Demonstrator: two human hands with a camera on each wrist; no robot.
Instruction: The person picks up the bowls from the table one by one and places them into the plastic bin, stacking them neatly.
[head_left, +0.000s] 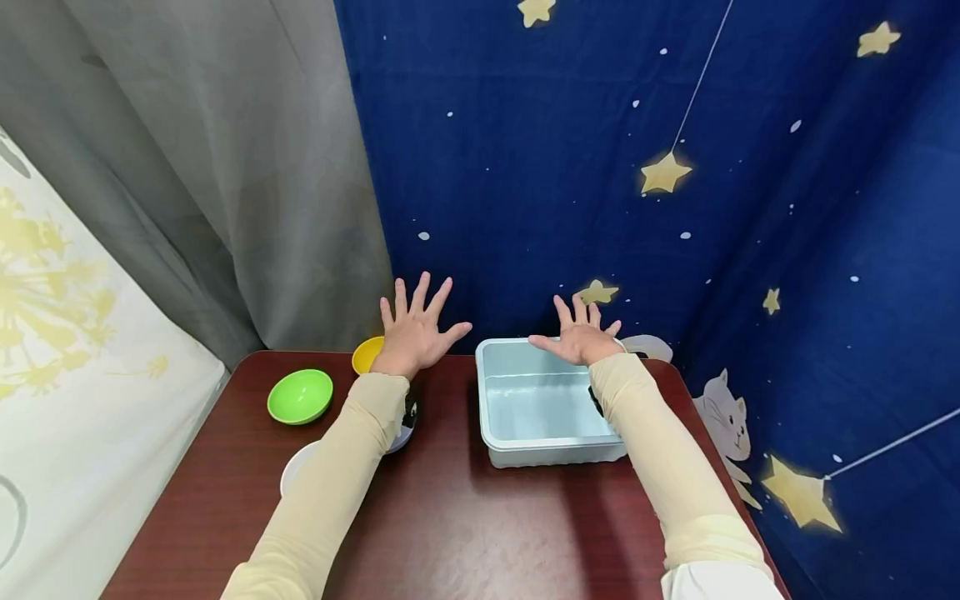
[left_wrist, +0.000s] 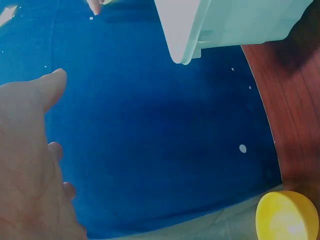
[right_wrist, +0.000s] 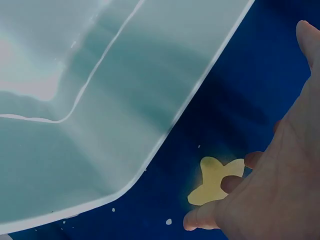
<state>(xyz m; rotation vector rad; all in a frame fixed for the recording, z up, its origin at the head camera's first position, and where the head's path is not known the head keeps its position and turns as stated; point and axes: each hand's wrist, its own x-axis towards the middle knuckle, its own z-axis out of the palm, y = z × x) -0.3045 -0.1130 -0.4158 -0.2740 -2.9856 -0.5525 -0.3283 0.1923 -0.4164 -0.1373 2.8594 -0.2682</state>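
Both hands are raised above a dark red table (head_left: 450,517) with fingers spread and nothing in them. My left hand (head_left: 415,329) hovers over the far left part, just above a yellow bowl (head_left: 367,354); the left wrist view shows its palm (left_wrist: 27,165) and that yellow bowl (left_wrist: 287,216). My right hand (head_left: 579,336) hangs over the far rim of a pale blue rectangular tub (head_left: 501,354). In the right wrist view the right hand (right_wrist: 280,180) sits beside the tub's rim (right_wrist: 165,135). The tub looks bare inside.
A green bowl (head_left: 300,395) stands at the left of the table. A white bowl (head_left: 294,471) and a dark object (head_left: 408,417) lie partly hidden under my left sleeve. A blue starry curtain (head_left: 675,167) hangs close behind; a grey curtain (head_left: 225,167) is at the left.
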